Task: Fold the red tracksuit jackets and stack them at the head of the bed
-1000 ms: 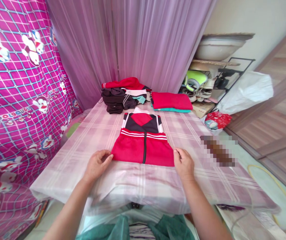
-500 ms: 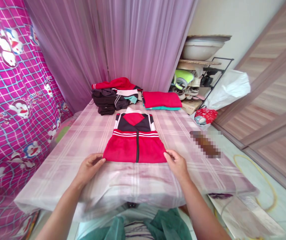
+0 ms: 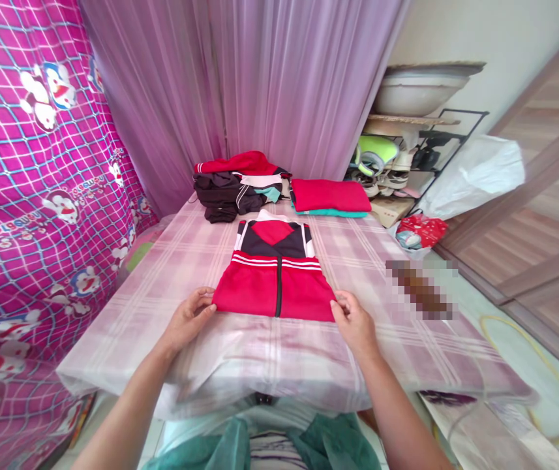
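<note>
On the plaid tablecloth (image 3: 162, 274), the folded red jacket (image 3: 247, 294) lies between the left hand (image 3: 188, 320) and right hand (image 3: 357, 326), its long axis apparently pointing toward the curtain (image 3: 279, 98). Each hand touches a near corner, equally close, fingers curled; whether either grips fabric cannot be told.

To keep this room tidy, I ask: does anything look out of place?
The clothes pile far back on the table looks untidy: it is rumpled, while the red jacket in front is folded neatly. A pixelated patch at the right hides what lies there.
</note>
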Demonstrator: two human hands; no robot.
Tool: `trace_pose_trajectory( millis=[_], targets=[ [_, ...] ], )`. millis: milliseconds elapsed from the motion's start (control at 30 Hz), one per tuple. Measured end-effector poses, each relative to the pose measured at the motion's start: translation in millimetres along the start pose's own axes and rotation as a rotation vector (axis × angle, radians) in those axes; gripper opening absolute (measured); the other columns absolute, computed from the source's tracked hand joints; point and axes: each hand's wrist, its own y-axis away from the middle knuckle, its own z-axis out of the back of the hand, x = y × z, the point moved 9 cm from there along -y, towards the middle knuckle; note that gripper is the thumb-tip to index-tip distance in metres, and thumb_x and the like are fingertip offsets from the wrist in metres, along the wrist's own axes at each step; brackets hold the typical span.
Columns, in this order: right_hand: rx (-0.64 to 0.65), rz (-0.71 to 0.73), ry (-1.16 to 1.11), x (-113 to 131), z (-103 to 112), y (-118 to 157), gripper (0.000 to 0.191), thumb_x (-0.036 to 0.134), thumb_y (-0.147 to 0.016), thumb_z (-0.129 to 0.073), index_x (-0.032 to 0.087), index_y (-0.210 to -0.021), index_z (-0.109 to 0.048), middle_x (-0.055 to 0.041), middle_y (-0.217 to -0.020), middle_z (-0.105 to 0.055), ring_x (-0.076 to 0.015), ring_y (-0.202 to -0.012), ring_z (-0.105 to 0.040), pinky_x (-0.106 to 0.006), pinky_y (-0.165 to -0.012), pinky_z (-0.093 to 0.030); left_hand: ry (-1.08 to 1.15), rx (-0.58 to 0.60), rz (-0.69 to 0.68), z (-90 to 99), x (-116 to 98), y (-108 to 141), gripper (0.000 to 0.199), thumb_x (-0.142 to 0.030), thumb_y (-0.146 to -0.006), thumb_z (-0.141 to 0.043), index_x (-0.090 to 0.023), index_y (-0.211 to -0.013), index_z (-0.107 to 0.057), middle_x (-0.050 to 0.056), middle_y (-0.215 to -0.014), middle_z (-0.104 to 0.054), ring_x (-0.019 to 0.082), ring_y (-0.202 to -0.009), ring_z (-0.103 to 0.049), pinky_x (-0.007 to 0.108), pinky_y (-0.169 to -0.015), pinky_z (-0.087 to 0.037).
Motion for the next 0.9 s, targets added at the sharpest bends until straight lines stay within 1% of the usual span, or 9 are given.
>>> trace_pose_trajectory(
  millis=[133, 300, 400, 467, 567, 667, 767, 833, 900],
  targets=[
    [0.004, 0.007, 0.005, -1.3, -1.3, 1.2, 0.041, 0.052, -0.083, -0.047, 0.022, -0.104, -0.065, -0.0060, -0.080, -0.075, -0.0213, -0.064, -0.068, -0.032, -0.061, -0.049, 0.045, 0.034, -0.011, -4.3, -0.4, 0.1, 0.041, -0.047, -0.080, -0.062, -0.024, -0.112, -0.051, 0.001, -0.086, -0.071, 0.020, -0.089, -0.068, 0.034, -0.084, -0.052],
    [-0.018, 0.005, 0.035, -3.9, -0.8, 2.5, 0.039, 0.052, -0.083, -0.047, 0.022, -0.102, -0.065, -0.0066, -0.080, -0.075, -0.0220, -0.067, -0.069, -0.032, -0.062, -0.050, 0.005, 0.138, -0.006, -10.6, 1.4, -1.0, 0.039, -0.041, -0.083, -0.056, -0.023, -0.117, -0.049, -0.001, -0.082, -0.068, 0.018, -0.082, -0.066, 0.033, -0.080, -0.052],
    [-0.024, -0.002, 0.018, -3.2, 0.5, 2.7, 0.037, 0.052, -0.083, -0.048, 0.022, -0.098, -0.064, -0.0085, -0.083, -0.075, -0.0237, -0.073, -0.070, -0.034, -0.064, -0.053, -0.107, 0.133, 0.001, -10.9, 5.1, -2.0, 0.040, -0.037, -0.086, -0.051, -0.022, -0.124, -0.049, -0.001, -0.082, -0.067, 0.017, -0.081, -0.065, 0.033, -0.080, -0.052],
    [-0.023, 0.018, -0.015, 0.4, 2.7, 3.0, 0.036, 0.050, -0.084, -0.047, 0.021, -0.099, -0.063, -0.0096, -0.087, -0.074, -0.0238, -0.076, -0.071, -0.034, -0.067, -0.055, -0.169, 0.103, -0.012, -10.2, 5.2, -0.9, 0.047, -0.036, -0.088, -0.048, -0.022, -0.132, -0.046, 0.001, -0.089, -0.069, 0.017, -0.085, -0.065, 0.035, -0.084, -0.053],
    [-0.037, 0.154, -0.060, 14.1, 10.7, 5.7, 0.033, 0.044, -0.087, -0.049, 0.020, -0.104, -0.062, -0.0117, -0.099, -0.073, -0.0241, -0.088, -0.070, -0.038, -0.077, -0.057, -0.241, 0.032, -0.080, -5.4, -1.8, 4.2, 0.058, -0.040, -0.089, -0.049, -0.022, -0.143, -0.041, 0.009, -0.124, -0.066, 0.021, -0.110, -0.063, 0.040, -0.098, -0.050],
    [0.023, 0.401, -0.059, 33.1, 13.1, 14.6, 0.033, 0.031, -0.084, -0.053, 0.020, -0.114, -0.061, -0.0144, -0.123, -0.066, -0.0259, -0.115, -0.063, -0.044, -0.097, -0.051, -0.408, 0.010, -0.216, -2.0, -15.8, 10.3, 0.058, -0.044, -0.089, -0.053, -0.024, -0.143, -0.047, 0.010, -0.151, -0.048, 0.026, -0.136, -0.046, 0.045, -0.112, -0.040],
    [0.180, 0.563, 0.007, 39.2, 2.7, 23.3, 0.048, 0.018, -0.076, -0.053, 0.021, -0.124, -0.060, -0.0119, -0.137, -0.060, -0.0259, -0.128, -0.055, -0.048, -0.107, -0.045, -0.644, 0.110, -0.363, -8.4, -24.0, 12.0, 0.047, -0.041, -0.091, -0.053, -0.029, -0.136, -0.057, 0.005, -0.155, -0.044, 0.028, -0.145, -0.035, 0.050, -0.116, -0.034],
    [0.243, 0.590, 0.065, 35.6, -2.6, 23.2, 0.054, 0.015, -0.074, -0.051, 0.022, -0.127, -0.060, -0.0103, -0.137, -0.060, -0.0258, -0.129, -0.053, -0.049, -0.109, -0.044, -0.783, 0.182, -0.401, -12.0, -20.7, 8.1, 0.045, -0.038, -0.090, -0.056, -0.033, -0.135, -0.057, 0.004, -0.152, -0.048, 0.029, -0.144, -0.037, 0.054, -0.115, -0.032],
    [0.277, 0.583, 0.127, 30.5, -5.5, 19.3, 0.054, 0.015, -0.076, -0.050, 0.022, -0.129, -0.060, -0.0096, -0.136, -0.062, -0.0256, -0.129, -0.054, -0.050, -0.109, -0.043, -0.869, 0.223, -0.394, -12.6, -14.9, 1.0, 0.050, -0.038, -0.089, -0.058, -0.034, -0.139, -0.053, 0.004, -0.148, -0.053, 0.029, -0.141, -0.042, 0.055, -0.115, -0.031]
  ],
)
